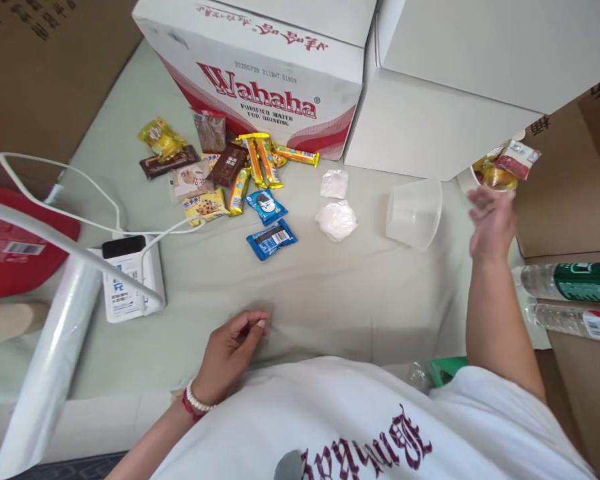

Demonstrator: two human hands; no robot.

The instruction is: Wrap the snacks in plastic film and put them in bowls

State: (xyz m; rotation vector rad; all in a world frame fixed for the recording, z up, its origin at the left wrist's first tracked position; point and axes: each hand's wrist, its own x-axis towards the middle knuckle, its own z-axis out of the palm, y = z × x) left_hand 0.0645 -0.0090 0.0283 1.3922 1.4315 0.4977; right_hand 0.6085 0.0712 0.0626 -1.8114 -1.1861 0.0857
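Observation:
My right hand (pixel 491 220) is raised at the right, fingers apart and blurred, holding nothing, just below a white cup (pixel 495 175) filled with snack packets. A clear plastic cup (pixel 414 212) lies on its side to its left. My left hand (pixel 230 353) rests on the pale green sheet (pixel 330 293) near my body, fingers loosely curled, with nothing in it. A pile of snack packets (pixel 225 177) lies farther off at the middle left, with two blue packets (pixel 269 223) at its near edge. Two white crumpled bags (pixel 336 208) lie between the pile and the clear cup.
A Wahaha water carton (pixel 260 73) and a white box (pixel 430 87) stand at the back. Brown cartons (pixel 570 187) line the right, with water bottles (pixel 570 297) beside them. A power bank with a white cable (pixel 130 273), a white tube (pixel 50 360) and a red bag (pixel 10 247) are on the left.

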